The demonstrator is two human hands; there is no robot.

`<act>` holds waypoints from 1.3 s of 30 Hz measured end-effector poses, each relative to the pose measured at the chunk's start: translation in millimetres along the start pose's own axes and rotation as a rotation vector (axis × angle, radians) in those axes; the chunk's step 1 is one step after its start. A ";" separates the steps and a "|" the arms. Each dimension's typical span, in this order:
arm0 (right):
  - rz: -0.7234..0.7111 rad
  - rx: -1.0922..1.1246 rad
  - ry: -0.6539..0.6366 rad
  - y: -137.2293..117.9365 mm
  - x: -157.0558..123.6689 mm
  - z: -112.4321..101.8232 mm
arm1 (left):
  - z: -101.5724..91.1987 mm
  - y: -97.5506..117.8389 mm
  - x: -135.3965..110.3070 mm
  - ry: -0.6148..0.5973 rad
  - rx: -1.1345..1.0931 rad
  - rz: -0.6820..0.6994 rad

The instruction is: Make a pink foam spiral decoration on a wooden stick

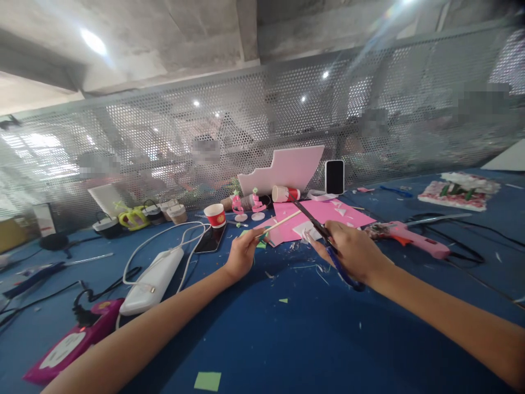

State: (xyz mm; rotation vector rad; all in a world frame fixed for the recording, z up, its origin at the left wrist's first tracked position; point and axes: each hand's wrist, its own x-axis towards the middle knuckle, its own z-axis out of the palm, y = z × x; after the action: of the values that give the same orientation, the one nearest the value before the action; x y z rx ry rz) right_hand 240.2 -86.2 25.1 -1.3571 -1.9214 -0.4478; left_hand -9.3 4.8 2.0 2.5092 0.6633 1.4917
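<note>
My left hand (241, 253) is closed in a pinch on a thin wooden stick (283, 220) with a green scrap at its near end. The stick slants up and to the right. My right hand (353, 250) is wrapped round blue-handled scissors (315, 223). Their dark blades point up and left, and their tips meet the far end of the stick. Both hands hover over the blue table (287, 334), just in front of a pink paper sheet (324, 213).
A pink glue gun (410, 235) lies to the right with black cables. A white power bank (151, 280), a phone (211, 239), red paper cups (215, 215), pink paper figures (258, 203) and a pink foam board (283, 168) stand to the left and behind. A perforated metal screen backs the table.
</note>
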 end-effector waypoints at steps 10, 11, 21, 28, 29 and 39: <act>-0.093 -0.036 0.037 -5.3 0.1 -4.6 | 0.5 1.4 1.7 0.020 -0.011 0.027; -0.097 -0.034 0.041 -5.4 0.1 -4.8 | 0.4 1.1 1.5 0.017 -0.011 0.023; -0.053 -0.052 -0.004 -6.5 -1.0 -6.6 | -0.4 0.3 0.4 0.045 0.019 0.026; 0.139 0.018 0.010 -2.8 2.7 -2.2 | 2.1 -3.1 0.3 0.009 -0.042 -0.084; 0.185 0.060 0.006 -1.6 3.2 -1.8 | 2.0 -4.1 0.8 0.014 -0.054 -0.096; 0.802 1.198 -0.321 -5.7 -1.2 14.5 | -1.3 -1.2 3.9 0.279 0.325 0.049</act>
State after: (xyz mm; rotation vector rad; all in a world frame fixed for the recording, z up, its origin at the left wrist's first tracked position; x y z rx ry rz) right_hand 229.9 -79.8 15.2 -1.1781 -1.2220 1.1783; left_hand -9.2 7.4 5.3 2.5794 0.9646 1.9120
